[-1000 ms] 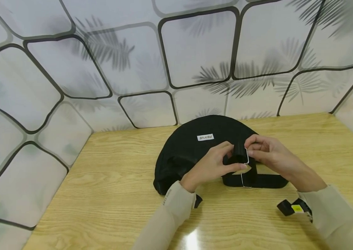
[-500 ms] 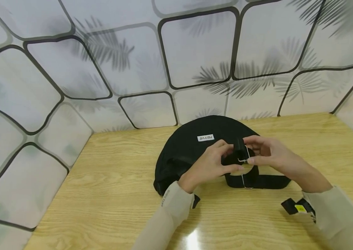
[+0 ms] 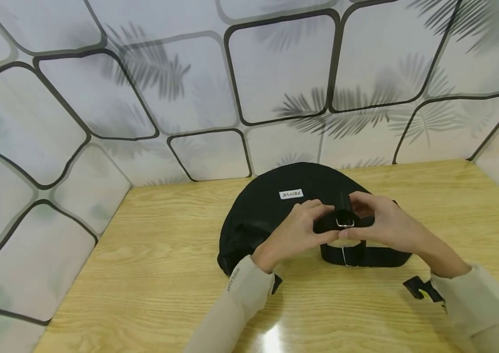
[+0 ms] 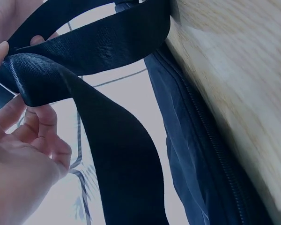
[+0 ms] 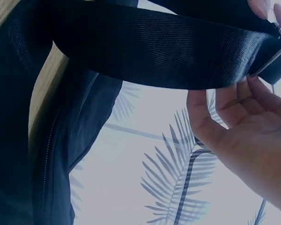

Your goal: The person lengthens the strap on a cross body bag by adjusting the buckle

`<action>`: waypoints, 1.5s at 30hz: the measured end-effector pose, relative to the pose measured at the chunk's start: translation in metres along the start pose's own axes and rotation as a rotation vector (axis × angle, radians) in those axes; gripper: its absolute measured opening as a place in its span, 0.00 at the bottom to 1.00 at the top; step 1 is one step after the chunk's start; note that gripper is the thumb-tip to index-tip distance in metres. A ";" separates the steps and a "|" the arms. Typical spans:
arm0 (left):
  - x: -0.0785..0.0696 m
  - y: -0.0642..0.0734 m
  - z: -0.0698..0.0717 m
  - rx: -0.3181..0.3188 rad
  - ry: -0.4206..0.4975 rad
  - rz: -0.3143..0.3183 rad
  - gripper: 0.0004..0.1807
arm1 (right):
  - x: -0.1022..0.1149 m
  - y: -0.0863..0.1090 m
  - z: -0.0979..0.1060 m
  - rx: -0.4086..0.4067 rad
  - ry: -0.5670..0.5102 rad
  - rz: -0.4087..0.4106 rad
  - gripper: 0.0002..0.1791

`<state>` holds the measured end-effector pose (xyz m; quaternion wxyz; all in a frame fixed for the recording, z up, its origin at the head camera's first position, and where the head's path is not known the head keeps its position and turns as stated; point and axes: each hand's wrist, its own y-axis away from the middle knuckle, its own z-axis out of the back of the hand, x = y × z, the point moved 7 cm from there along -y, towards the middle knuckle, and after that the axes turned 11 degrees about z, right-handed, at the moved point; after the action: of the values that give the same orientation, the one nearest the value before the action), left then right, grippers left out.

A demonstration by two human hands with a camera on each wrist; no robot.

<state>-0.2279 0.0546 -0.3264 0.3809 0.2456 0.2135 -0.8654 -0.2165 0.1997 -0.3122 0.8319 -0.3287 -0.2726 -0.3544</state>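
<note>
A black bag (image 3: 253, 211) with a curved top and a small white label (image 3: 291, 194) lies on the table. Above its right part, both hands hold its wide black webbing strap (image 3: 343, 201) at a thin metal slider buckle (image 3: 345, 224). My left hand (image 3: 298, 228) pinches the strap on the buckle's left side. On the other side my right hand (image 3: 388, 223) grips strap and buckle, its thumb right by the left thumb. In the right wrist view, fingers curl under the strap (image 5: 154, 51) near the buckle (image 5: 274, 56). The strap loops and doubles over itself between the hands.
A lower strap loop (image 3: 381, 256) with a second metal slider (image 3: 344, 256) rests on the wooden table (image 3: 156, 274). The patterned wall covering (image 3: 205, 78) stands behind and at the sides. A small black piece (image 3: 421, 288) shows beside the right cuff.
The buckle has turned from upright to roughly level as the right hand shifted its grip, its thumb moving in toward the left thumb. The lower strap loop slid slightly right. The left hand barely moved.
</note>
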 end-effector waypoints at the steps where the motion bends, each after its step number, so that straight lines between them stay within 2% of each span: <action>1: -0.001 0.000 0.000 0.003 0.020 -0.008 0.26 | 0.000 0.000 0.000 -0.003 0.015 0.003 0.24; 6: 0.000 0.001 -0.001 0.033 0.134 -0.023 0.24 | -0.003 0.003 0.005 -0.019 0.059 0.007 0.21; 11: 0.003 0.002 -0.002 0.050 0.156 -0.010 0.24 | -0.014 0.010 0.012 -0.011 0.041 -0.017 0.20; 18: 0.009 0.005 -0.001 0.060 0.126 0.019 0.26 | -0.032 0.024 0.027 -0.031 0.033 -0.044 0.24; 23: 0.013 0.007 0.001 0.062 0.130 0.034 0.26 | -0.045 0.039 0.044 -0.081 0.046 -0.070 0.25; 27: 0.012 0.008 0.001 0.073 0.124 0.036 0.27 | -0.051 0.045 0.051 -0.086 0.003 -0.036 0.26; 30: 0.010 0.007 0.000 0.076 0.097 0.024 0.27 | -0.053 0.046 0.052 -0.063 -0.013 0.024 0.27; 35: 0.007 0.007 -0.003 0.080 0.042 0.005 0.27 | -0.058 0.048 0.054 -0.036 0.005 0.088 0.27; 38: 0.008 0.008 -0.003 0.093 0.024 0.004 0.26 | -0.063 0.051 0.056 -0.026 0.019 0.091 0.27; 42: 0.013 0.011 -0.002 0.109 0.012 0.037 0.26 | -0.069 0.056 0.061 -0.037 0.040 0.078 0.27; 45: 0.015 0.012 -0.003 0.116 -0.004 0.048 0.26 | -0.076 0.061 0.065 -0.055 0.050 0.038 0.26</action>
<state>-0.2272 0.0404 -0.3396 0.3874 0.2705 0.1562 -0.8674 -0.2296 0.3121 -0.3449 0.8359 -0.3474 -0.2355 -0.3538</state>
